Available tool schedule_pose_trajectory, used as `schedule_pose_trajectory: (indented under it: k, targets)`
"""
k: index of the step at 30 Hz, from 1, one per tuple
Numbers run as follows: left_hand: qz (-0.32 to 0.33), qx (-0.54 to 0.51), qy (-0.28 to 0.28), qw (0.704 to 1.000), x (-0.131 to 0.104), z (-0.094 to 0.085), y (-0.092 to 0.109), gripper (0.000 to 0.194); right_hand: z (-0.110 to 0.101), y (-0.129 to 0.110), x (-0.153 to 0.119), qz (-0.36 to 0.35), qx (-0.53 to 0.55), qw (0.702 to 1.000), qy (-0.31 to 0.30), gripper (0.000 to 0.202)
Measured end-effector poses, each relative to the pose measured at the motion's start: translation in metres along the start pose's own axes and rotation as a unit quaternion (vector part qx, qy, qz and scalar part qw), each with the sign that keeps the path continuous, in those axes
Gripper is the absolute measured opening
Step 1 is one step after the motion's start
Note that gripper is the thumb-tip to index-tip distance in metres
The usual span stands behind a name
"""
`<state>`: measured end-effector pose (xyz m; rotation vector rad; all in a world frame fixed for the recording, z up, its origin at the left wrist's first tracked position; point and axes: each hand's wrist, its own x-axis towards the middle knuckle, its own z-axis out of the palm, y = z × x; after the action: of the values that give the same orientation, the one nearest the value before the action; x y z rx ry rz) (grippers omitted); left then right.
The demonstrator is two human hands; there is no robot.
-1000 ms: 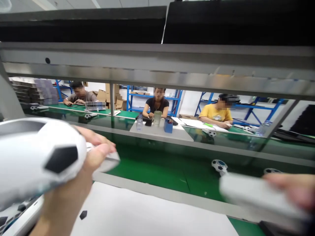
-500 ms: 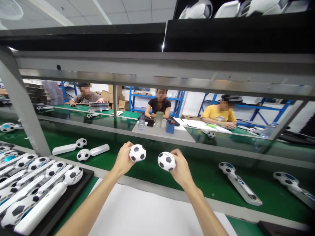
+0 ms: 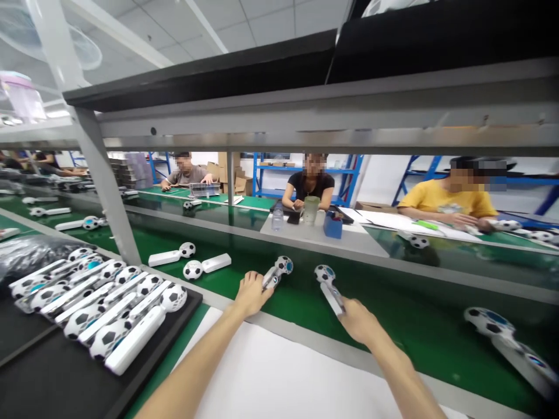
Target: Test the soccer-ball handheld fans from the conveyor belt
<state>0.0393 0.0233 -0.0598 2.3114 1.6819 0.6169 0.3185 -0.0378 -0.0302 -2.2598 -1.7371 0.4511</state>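
Note:
Over the green belt (image 3: 406, 314), my left hand (image 3: 253, 294) is closed on a white device with a football-patterned head (image 3: 285, 266), which points away to the upper right. My right hand (image 3: 358, 319) grips the handle of a second such device (image 3: 324, 273), its head tilted to the upper left. Both heads show a blue round part. The fingertips of my right hand are partly hidden behind its handle. White paper (image 3: 266, 372) lies below, between my forearms.
A black tray (image 3: 192, 308) of football-headed devices stands at left. Two more devices (image 3: 216, 263) lie on the belt left of my hands, another (image 3: 502, 331) at right. A metal post (image 3: 111, 192) and shelf (image 3: 305, 125) frame the view. Three people sit opposite.
The view has turned left. Both devices have been turned, so that their handles and blue parts show, and my hands have moved lower on them. The device that lay right of my right hand is gone from there.

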Motion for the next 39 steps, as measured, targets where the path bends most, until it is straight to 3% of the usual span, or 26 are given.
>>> schedule_pose_trajectory:
  k: [5, 9, 12, 15, 18, 21, 25, 29, 31, 35, 39]
  targets:
    - [-0.013, 0.052, -0.017, 0.998, 0.002, -0.005, -0.004, 0.036, -0.011, -0.007, -0.007, 0.02, -0.046, 0.997, -0.054, 0.026]
    - [-0.05, 0.072, -0.004, 0.996, 0.006, -0.022, -0.013, 0.037, -0.026, -0.011, -0.012, 0.043, -0.052, 0.996, -0.056, 0.028]
    - [-0.127, 0.097, 0.065, 0.985, 0.008, -0.047, -0.027, 0.041, -0.042, -0.009, -0.016, 0.035, -0.028, 0.999, -0.024, 0.03]
    - [-0.245, 0.117, 0.121, 0.955, 0.003, -0.069, -0.049, 0.048, -0.058, -0.009, -0.023, 0.019, 0.004, 0.999, 0.03, 0.043]
    - [-0.318, 0.107, 0.1, 0.937, -0.005, -0.079, -0.067, 0.044, -0.07, -0.014, -0.032, -0.002, 0.039, 0.997, 0.066, 0.049]
    - [-0.32, 0.076, 0.077, 0.941, -0.01, -0.083, -0.071, 0.037, -0.075, -0.022, -0.041, -0.028, 0.072, 0.993, 0.084, 0.046]
    - [-0.264, 0.013, 0.086, 0.961, -0.007, -0.103, -0.051, 0.03, -0.073, -0.039, -0.054, -0.082, 0.103, 0.987, 0.097, 0.045]
    - [-0.172, -0.071, 0.126, 0.974, -0.013, -0.141, -0.008, 0.018, -0.062, -0.069, -0.072, -0.19, 0.12, 0.969, 0.102, 0.042]
    - [-0.118, -0.135, 0.12, 0.976, -0.024, -0.16, 0.018, 0.013, -0.055, -0.085, -0.084, -0.256, 0.124, 0.953, 0.1, 0.043]
    - [-0.021, -0.27, 0.072, 0.96, -0.051, -0.181, 0.059, 0.013, -0.047, -0.109, -0.108, -0.351, 0.136, 0.925, 0.05, 0.055]
    - [0.0, -0.348, 0.096, 0.933, -0.064, -0.183, 0.078, 0.012, -0.052, -0.114, -0.122, -0.378, 0.113, 0.919, 0.021, 0.057]
